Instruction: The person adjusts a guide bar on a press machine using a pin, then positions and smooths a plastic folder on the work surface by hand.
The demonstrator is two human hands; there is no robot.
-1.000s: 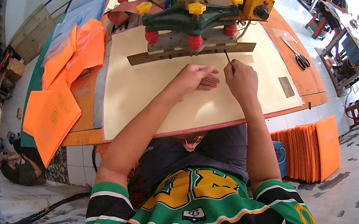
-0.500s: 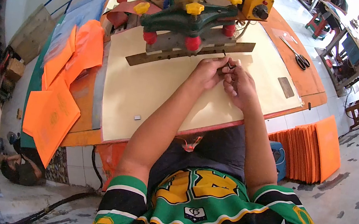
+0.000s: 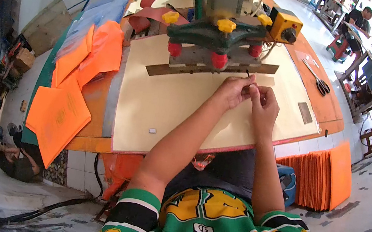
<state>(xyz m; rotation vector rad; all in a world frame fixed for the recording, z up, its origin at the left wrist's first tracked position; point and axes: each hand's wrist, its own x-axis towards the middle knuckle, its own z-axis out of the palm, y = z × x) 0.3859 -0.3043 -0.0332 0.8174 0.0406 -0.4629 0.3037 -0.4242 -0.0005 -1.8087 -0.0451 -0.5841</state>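
Note:
My left hand [image 3: 234, 93] is closed in a pinch just in front of a long flat metal bar [image 3: 169, 69]. The tip of a thin dark rod [image 3: 247, 72] sticks up from its fingers; the rest is hidden. Close beside it, my right hand [image 3: 265, 107] is closed too, fingertips pressed together near the left fingers. What it pinches is too small to make out. Both hands are over a cream sheet [image 3: 177, 109] on the table. Above the bar stands a green press head [image 3: 194, 35] with yellow knobs and red feet.
Orange printed sheets [image 3: 61, 112] lie at the left. Black-handled scissors [image 3: 321, 84], a small metal plate [image 3: 304, 112] and a small white block [image 3: 152, 131] are on the table. A stack of orange pieces [image 3: 313, 176] stands at the right. Another person [image 3: 359, 22] sits far back.
The whole view has shifted, so the table appears farther right and slightly lower. My right hand has turned more upright, and its fingers have drawn a little away from the left hand.

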